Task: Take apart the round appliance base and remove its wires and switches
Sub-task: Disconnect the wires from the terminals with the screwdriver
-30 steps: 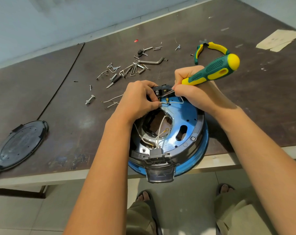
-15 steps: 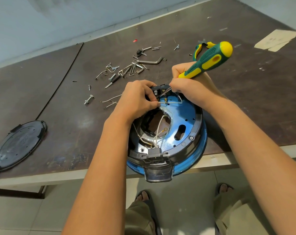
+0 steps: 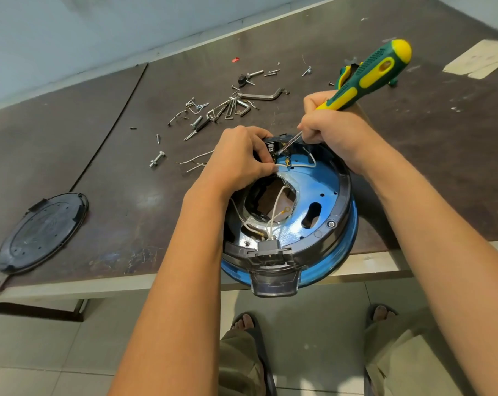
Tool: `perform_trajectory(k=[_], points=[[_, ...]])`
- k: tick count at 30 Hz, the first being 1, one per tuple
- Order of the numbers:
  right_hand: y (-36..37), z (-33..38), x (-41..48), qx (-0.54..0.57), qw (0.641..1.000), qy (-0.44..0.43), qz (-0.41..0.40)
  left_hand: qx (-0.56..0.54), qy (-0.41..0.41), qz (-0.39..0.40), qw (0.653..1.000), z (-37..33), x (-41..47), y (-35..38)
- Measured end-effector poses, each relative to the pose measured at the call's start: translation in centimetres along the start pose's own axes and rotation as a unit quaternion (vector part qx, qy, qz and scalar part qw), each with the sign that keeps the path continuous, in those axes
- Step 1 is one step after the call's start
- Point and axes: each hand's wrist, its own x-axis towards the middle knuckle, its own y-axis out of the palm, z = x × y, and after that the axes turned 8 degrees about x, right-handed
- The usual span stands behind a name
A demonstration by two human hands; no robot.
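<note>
**Head view**

- **Base** [image 3: 323,178]: round, blue plate in a dark rim, underside up. It sat on the table [image 3: 122,201] at the near edge, partly overhanging toward the person. Prob. pulled close so both hands could reach in from above. The centre was open, and white leads ran from the hole to the socket [image 3: 269,247] at the near rim.
- **Switch** [image 3: 273,148]: black block at the far rim, not yet out, with brass terminals just beside it.
- **Wire** [image 3: 299,165]: white, looped across the blue plate by the terminals.
- **L hand** [image 3: 236,161]: fingers curled, thumb and forefinger pinching the wire end near the switch, wrist over the left rim. Judged to be holding the lead clear of the tip and steadying the base.
- **R hand** [image 3: 330,130]: clenched round the screwdriver [image 3: 367,72], low on the handle near the shaft. The handle slanted up and away to the right, with the tip down at the switch terminals. Low grip judged for fine control. Whether the tip sat in a screw head cannot be told.
- **Cover** [image 3: 42,232]: black disc, flat, far left, well apart from the base. Prob. set aside out of the work.
- **Hardware** [image 3: 227,105]: screws, clips and a bent rod in a loose heap beyond the base.
- **Bolt** [image 3: 156,160]: nearer, to the left.
- **Offcuts** [image 3: 196,160]: wire bits just left of the L hand.
- **Pliers** [image 3: 344,75]: mostly hidden behind the screwdriver.
</note>
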Motion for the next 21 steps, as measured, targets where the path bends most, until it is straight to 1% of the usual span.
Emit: perform_trajectory(k=[3, 6, 10, 12, 14, 17, 21], points=[[0.2, 0.1, 0.2, 0.033, 0.999, 0.015, 0.008, 0.004, 0.000, -0.002, 1.000, -0.1, -0.1, 0.0], [0.2, -0.1, 0.5, 0.057, 0.998, 0.027, -0.002, 0.009, -0.001, 0.002, 1.000, -0.2, 0.0, -0.1], [0.1, -0.3, 0.7, 0.057, 0.998, 0.027, -0.006, 0.016, -0.001, -0.003, 1.000, -0.2, -0.1, -0.1], [-0.1, -0.4, 0.5, 0.037, 0.999, 0.016, -0.005, 0.016, 0.002, -0.003, 1.000, -0.2, -0.1, -0.1], [-0.5, -0.5, 0.2, 0.002, 1.000, -0.011, 0.012, 0.018, 0.005, -0.004, 1.000, -0.2, -0.1, 0.0], [-1.2, -0.8, -0.4, -0.052, 0.996, -0.050, 0.058, 0.017, 0.003, -0.004, 1.000, -0.1, -0.1, -0.1], [-1.5, -0.5, -0.5, -0.100, 0.985, -0.076, 0.119, 0.018, 0.005, -0.005, 1.000, -0.1, -0.1, 0.0]])
